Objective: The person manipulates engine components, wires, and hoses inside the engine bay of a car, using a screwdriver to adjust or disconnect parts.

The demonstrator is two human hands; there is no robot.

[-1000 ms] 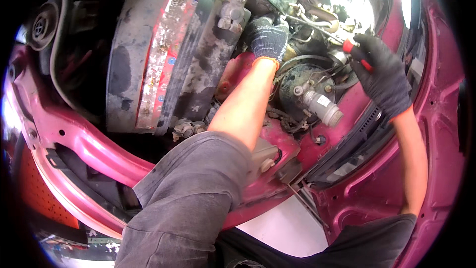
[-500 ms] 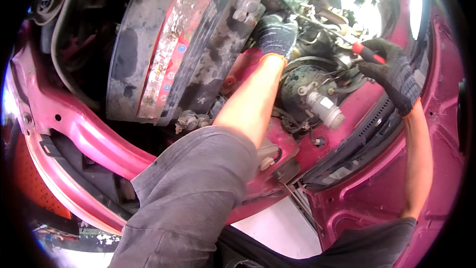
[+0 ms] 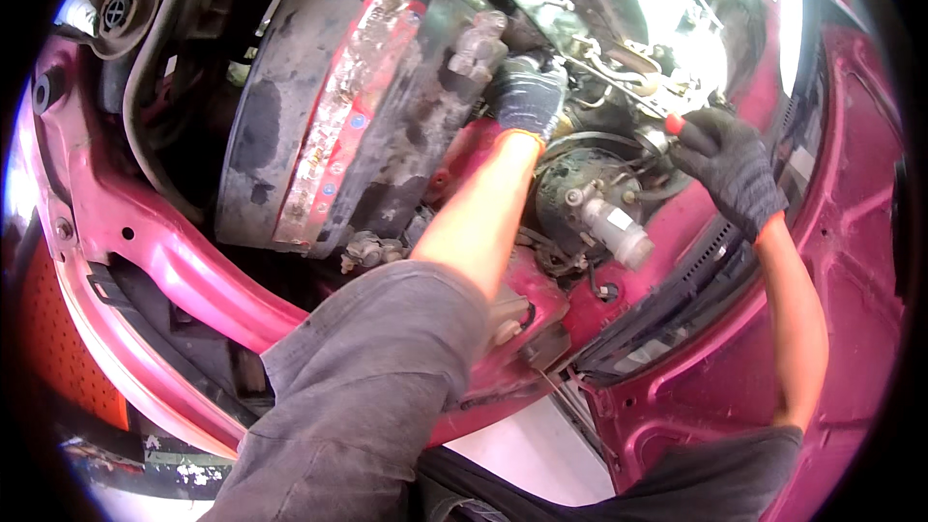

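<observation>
My right hand (image 3: 727, 162), in a dark knitted glove with an orange cuff, is closed round the red and black handle of a screwdriver (image 3: 674, 124). Its long thin shaft slants up and left over the engine parts, toward my left hand; I cannot make out what its tip touches. My left hand (image 3: 527, 101), gloved alike, reaches down among the engine parts beside a greasy metal fitting (image 3: 478, 46). The fingers of that hand are mostly hidden, so what they touch does not show. A metal bracket (image 3: 541, 8) sits just beyond it.
A large dirty drum-shaped housing with a red strip (image 3: 324, 126) fills the left. Near my arms are a round dark brake booster (image 3: 565, 184) and a cylinder with a pale label (image 3: 619, 232). The pink car body frame (image 3: 184, 261) curves at left; a pink panel (image 3: 735, 358) lies right.
My right hand has shifted left and slightly down with the screwdriver, hiding more of its handle. My left hand stays among the same parts. The whole view has shifted a little.
</observation>
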